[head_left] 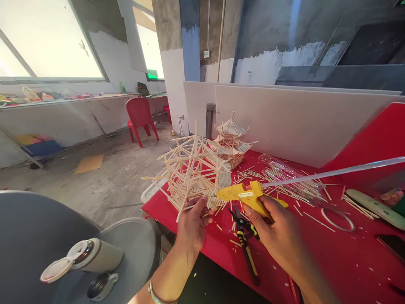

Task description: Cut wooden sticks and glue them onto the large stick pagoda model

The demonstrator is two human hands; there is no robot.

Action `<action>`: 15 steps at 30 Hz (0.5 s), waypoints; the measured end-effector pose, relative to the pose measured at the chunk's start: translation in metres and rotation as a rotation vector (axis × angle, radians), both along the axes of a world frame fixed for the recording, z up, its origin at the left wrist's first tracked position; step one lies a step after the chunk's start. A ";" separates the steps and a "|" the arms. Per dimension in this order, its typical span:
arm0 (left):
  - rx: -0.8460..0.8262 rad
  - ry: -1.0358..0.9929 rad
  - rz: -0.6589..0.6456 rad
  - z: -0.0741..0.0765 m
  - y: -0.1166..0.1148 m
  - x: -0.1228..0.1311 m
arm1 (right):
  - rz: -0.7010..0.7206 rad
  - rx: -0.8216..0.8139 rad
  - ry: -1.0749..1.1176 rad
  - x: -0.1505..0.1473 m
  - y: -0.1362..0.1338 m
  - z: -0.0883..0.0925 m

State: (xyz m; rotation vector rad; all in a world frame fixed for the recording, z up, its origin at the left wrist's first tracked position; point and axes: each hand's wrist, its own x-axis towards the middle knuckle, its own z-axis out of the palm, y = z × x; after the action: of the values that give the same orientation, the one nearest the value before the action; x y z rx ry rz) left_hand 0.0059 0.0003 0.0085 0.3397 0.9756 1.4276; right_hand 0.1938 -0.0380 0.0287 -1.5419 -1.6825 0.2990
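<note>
My right hand [278,228] is wrapped round the grip of a yellow hot glue gun [232,192]. A long clear glue stick [335,171] runs out of its back. The gun's nozzle points left, close to the fingertips of my left hand [194,221]. Those fingers are pinched on a thin wooden stick [189,207] at the near side of a pavilion model [190,169] built of such sticks. The model has an open roof frame rising to a point. Black and yellow pruning shears [245,245] lie below the glue gun, partly hidden by my right hand.
A second, roofed stick model [232,131] stands behind on the red table [316,261]. Loose sticks [287,177] and a plastic bag lie at the right, near a roll of tape [338,219]. A grey stool [136,240] at the left holds an open flask [101,254].
</note>
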 end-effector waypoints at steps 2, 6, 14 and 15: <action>-0.012 0.002 -0.009 -0.001 -0.001 -0.001 | -0.012 0.009 -0.002 -0.002 0.002 0.002; -0.050 0.005 -0.029 -0.002 -0.004 -0.005 | -0.039 0.051 -0.048 -0.008 0.009 0.006; -0.025 -0.038 -0.020 -0.002 -0.012 -0.008 | -0.192 0.225 -0.302 -0.022 0.022 -0.006; -0.020 -0.041 -0.019 -0.003 -0.013 -0.008 | -0.192 0.228 -0.314 -0.023 0.022 -0.008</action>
State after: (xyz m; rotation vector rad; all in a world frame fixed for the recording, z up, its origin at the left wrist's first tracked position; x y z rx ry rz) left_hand -0.0022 -0.0123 0.0057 0.3027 0.9505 1.4011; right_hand 0.1712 -0.0155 0.0206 -1.6209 -1.7167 -0.2403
